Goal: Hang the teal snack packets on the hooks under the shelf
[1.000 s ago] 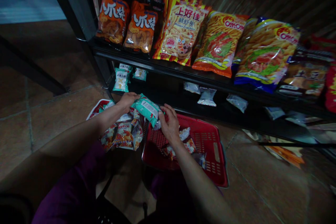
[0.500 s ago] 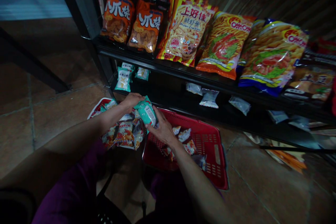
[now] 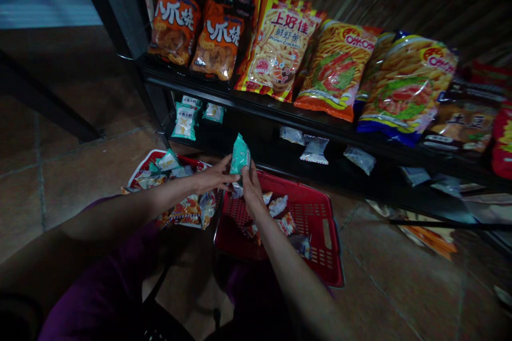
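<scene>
A small teal snack packet [image 3: 240, 155] is held upright between my two hands, over the gap between two baskets. My left hand [image 3: 216, 177] grips its lower left side with the fingers. My right hand [image 3: 251, 187] closes on it from the right, thumb against the packet. A whitish packet [image 3: 237, 190] shows just beneath my fingers; whether a hand holds it I cannot tell. Below the right hand is a red basket [image 3: 320, 208] with several small packets in it. By my left forearm stands a white-rimmed red basket [image 3: 138, 168], heaped with orange and teal packets.
Ahead is a black shelf rack [image 3: 224, 93]. Large snack bags, including prawn crackers [image 3: 278, 45], line its upper shelf. On the low shelf lie teal packets [image 3: 184, 121] at left and clear-white packets [image 3: 315, 149] further right. Flat orange packaging [image 3: 430, 240] lies under the rack at right.
The teal packet has moved slightly right and been turned from tilted to upright. My left hand has shifted from its top to its lower left side.
</scene>
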Demonstrator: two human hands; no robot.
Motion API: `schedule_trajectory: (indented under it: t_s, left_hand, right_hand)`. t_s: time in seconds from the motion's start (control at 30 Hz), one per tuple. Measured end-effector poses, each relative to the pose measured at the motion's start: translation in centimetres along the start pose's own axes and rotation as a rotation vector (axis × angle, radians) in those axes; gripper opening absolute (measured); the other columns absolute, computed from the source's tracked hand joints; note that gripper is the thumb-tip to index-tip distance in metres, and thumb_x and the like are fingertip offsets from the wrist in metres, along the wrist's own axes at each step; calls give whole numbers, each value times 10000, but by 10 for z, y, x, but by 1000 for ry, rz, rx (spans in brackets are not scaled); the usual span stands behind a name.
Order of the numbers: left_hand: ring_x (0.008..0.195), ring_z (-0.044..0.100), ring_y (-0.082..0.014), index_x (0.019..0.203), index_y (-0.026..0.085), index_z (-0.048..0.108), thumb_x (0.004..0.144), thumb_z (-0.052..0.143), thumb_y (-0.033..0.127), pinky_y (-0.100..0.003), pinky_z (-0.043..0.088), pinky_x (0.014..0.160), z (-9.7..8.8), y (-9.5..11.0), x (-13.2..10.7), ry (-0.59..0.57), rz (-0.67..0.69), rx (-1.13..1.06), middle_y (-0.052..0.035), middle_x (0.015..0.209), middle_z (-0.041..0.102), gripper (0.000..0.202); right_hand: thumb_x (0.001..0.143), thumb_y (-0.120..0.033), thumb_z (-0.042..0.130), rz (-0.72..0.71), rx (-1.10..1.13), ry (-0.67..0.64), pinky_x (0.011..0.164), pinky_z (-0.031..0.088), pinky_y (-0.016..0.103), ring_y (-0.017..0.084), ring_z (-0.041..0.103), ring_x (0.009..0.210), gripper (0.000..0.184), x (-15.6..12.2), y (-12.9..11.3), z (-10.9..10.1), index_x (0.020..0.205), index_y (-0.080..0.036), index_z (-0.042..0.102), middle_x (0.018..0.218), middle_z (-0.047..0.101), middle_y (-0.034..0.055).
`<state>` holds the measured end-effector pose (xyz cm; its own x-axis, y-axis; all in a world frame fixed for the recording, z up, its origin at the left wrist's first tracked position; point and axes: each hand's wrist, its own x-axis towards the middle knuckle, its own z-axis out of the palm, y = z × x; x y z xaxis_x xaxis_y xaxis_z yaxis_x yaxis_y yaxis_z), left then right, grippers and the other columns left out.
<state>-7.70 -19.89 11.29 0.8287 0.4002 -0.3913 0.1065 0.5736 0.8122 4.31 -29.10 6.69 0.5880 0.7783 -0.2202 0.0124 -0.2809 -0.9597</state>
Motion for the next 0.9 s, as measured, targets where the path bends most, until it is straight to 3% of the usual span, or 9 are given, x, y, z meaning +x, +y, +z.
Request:
schedule_trajectory:
  t_s: [0.07,0.17,0.33,0.5,0.7,0.9]
  left_hand:
    - [1045,566,-228,1295,291,464,620,769,234,-357,462,831,7,-4,-2,8,75,20,-102,1226,569,743]
    - [1071,554,-207,1207,219,560,638,712,174,-343,409,938,10,-8,1,60,226,79,-89,1199,595,590]
    - [1003,594,-205,1152,208,601,664,636,148,-345,437,913,0,-18,9,91,300,259,-62,1110,648,493]
    - [915,623,-210,1131,227,619,712,591,163,-334,463,867,0,-31,5,161,387,530,-42,1026,676,425]
    - [928,607,-206,1069,228,613,800,546,214,-312,435,877,8,-29,-2,326,515,809,-58,1013,653,278]
    - [853,570,-173,866,194,611,865,505,267,-277,452,770,10,-21,-8,334,689,1129,-69,936,584,129]
  right_hand:
    - [826,-621,411,-20,-23,17,1110,240,437,217,301,1352,699,0,5,1,1415,-268,282,1480,306,54]
    - [798,-619,468,-50,-42,50,1102,259,420,222,290,1357,770,-1,7,3,1431,-246,239,1482,295,77]
    - [783,-601,509,70,192,74,984,426,350,194,489,1217,796,1,-8,0,1435,-293,172,1401,428,63]
    - [723,-487,647,-34,344,124,894,474,314,164,586,1050,818,6,-16,-1,1399,-303,226,1253,558,47]
    - [732,-531,594,58,472,243,800,494,309,152,604,928,678,13,-9,4,1313,-282,350,1181,575,34]
    - [725,-549,591,111,576,221,662,487,259,123,578,733,579,14,-13,4,1203,-256,451,973,610,-2]
